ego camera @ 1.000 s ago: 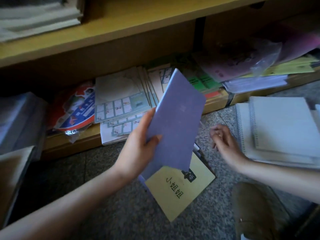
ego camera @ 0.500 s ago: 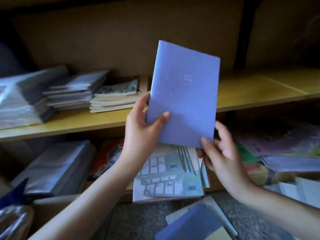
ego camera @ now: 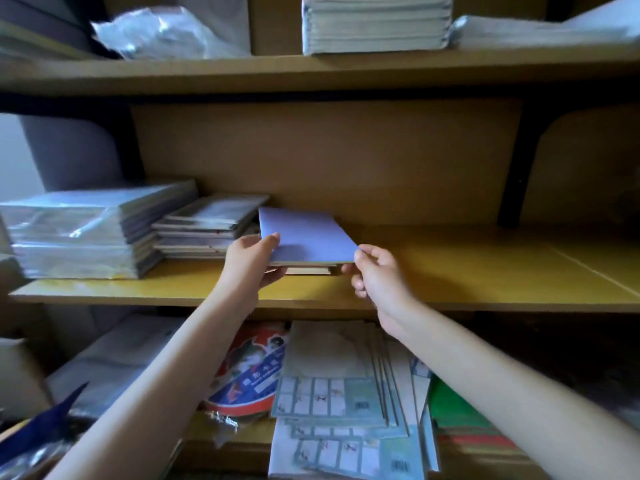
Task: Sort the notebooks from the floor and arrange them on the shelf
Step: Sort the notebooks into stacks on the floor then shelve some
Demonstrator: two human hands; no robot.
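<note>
A thin purple notebook (ego camera: 304,237) lies flat on top of a small stack of notebooks (ego camera: 308,270) on the middle wooden shelf (ego camera: 467,271). My left hand (ego camera: 251,259) grips its near left corner, thumb on the cover and fingers underneath. My right hand (ego camera: 375,271) pinches its near right corner. The floor and the other loose notebooks are out of view.
Left of the purple notebook sit a stack of grey notebooks (ego camera: 207,225) and a plastic-wrapped pile (ego camera: 83,230). The upper shelf holds a paper stack (ego camera: 374,24) and plastic bags (ego camera: 162,32). The lower shelf holds sticker sheets (ego camera: 339,400) and a red round pack (ego camera: 249,372).
The purple notebook went from upright in front of the shelf to lying flat on the small stack. Both hands moved forward with it, and my view tilted upward.
</note>
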